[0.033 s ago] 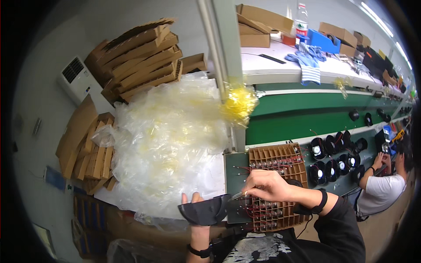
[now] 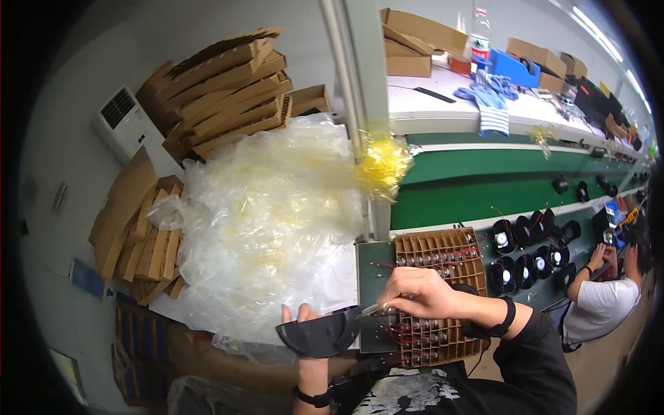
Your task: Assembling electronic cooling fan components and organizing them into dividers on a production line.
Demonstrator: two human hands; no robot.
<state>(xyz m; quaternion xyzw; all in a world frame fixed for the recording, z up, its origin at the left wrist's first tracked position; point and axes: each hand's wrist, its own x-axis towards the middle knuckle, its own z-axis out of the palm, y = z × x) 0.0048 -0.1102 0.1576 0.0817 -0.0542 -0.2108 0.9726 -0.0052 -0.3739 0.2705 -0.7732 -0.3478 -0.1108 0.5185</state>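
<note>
My left hand [image 2: 304, 314] holds a black half-round plastic shell [image 2: 319, 335] from behind. The fingertips show above its upper edge, and the shell covers the palm. At the shell's right corner, my right hand [image 2: 419, 293] pinches a thin, pale, see-through strip [image 2: 369, 310]. The strip reaches to that corner; whether it is fixed there I cannot tell. Under and beyond my right hand lies a brown cardboard divider tray [image 2: 477, 271], holding rows of small silvery parts with red wires [image 2: 432, 337].
A large heap of clear plastic bags [image 2: 263, 207] lies to the left, with stacked cardboard [image 2: 228, 90] behind. Black round housings [image 2: 505, 277] stand in rows on the green bench to the right. A co-worker [image 2: 602, 304] works at the far right. A post [image 2: 370, 83] rises ahead.
My left hand and the shell have moved slightly left, away from my right hand. A little more of the pale strip shows between them. The view has shifted slightly.
</note>
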